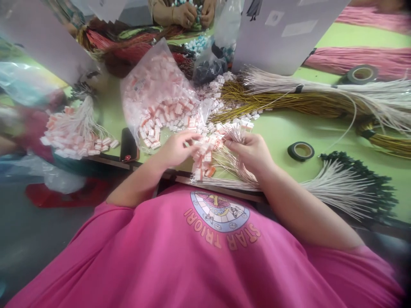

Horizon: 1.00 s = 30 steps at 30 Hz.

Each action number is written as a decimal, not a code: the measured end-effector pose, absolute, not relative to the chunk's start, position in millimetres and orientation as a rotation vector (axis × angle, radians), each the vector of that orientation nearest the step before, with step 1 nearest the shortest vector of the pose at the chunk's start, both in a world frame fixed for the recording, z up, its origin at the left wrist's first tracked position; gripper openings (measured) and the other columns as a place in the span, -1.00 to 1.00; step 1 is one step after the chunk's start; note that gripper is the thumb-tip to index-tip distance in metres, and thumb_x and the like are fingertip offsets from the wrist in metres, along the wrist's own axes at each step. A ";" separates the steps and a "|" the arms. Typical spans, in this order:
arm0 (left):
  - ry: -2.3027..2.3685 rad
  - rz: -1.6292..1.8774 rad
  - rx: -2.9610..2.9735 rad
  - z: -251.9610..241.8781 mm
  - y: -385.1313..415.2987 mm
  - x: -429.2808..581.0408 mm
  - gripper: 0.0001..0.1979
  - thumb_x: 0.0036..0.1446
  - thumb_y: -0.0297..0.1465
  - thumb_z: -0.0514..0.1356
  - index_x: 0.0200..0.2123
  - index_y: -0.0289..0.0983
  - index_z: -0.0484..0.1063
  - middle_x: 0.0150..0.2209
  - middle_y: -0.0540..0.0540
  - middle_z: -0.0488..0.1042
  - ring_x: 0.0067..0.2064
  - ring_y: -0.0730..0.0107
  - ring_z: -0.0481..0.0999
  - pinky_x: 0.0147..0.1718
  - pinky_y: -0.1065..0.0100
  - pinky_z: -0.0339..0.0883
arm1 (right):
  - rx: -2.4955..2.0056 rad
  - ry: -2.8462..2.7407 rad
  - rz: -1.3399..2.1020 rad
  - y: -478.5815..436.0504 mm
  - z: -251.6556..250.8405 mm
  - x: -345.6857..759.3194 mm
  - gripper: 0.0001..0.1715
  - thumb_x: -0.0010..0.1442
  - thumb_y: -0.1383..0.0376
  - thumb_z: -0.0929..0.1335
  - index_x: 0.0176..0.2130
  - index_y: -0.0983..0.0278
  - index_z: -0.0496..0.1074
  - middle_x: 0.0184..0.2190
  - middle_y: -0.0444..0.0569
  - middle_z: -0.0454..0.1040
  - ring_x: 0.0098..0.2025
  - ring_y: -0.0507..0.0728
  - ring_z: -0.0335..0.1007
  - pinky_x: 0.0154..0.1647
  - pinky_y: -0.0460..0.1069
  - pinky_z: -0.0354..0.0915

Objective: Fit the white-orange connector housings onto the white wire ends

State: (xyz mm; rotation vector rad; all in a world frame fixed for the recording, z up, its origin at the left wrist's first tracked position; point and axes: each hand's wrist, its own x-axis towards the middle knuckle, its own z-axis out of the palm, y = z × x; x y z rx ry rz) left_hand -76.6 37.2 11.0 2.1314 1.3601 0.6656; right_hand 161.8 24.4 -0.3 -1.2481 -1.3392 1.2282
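My right hand (252,154) is closed around a bundle of thin white wires (236,132), thumb and forefinger pinched near their upper ends. White and orange connectors (205,154) hang in a cluster between my two hands, on wires of this kind. At the cluster's left side is my left hand (181,147), its fingers curled and the tips against the connectors. What lies between those tips is too small to make out. Just beyond my hands, a clear plastic bag (157,85) spills more of these connectors onto the green table (272,141).
A finished-looking wire bunch (80,132) and a phone (129,144) lie left. Rightward are black tape (301,151), another tape roll (362,74), yellow-brown wires (272,102) and white wires with black connectors (362,184). Across the table, another person's hands (189,15) handle small parts.
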 end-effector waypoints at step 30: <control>1.603 0.781 2.255 -4.1 60.1 -107.2 -0.83 0.13 -0.47 0.16 -0.21 -0.27 0.49 -0.09 -0.16 0.45 -0.03 0.23 0.44 -0.02 0.20 0.38 | -1.298 -1.517 1.106 17.9 2.4 157.4 -0.78 0.02 0.22 0.36 -0.56 0.29 0.35 -0.62 -0.20 0.23 -0.53 -0.02 0.13 -0.47 -0.05 0.09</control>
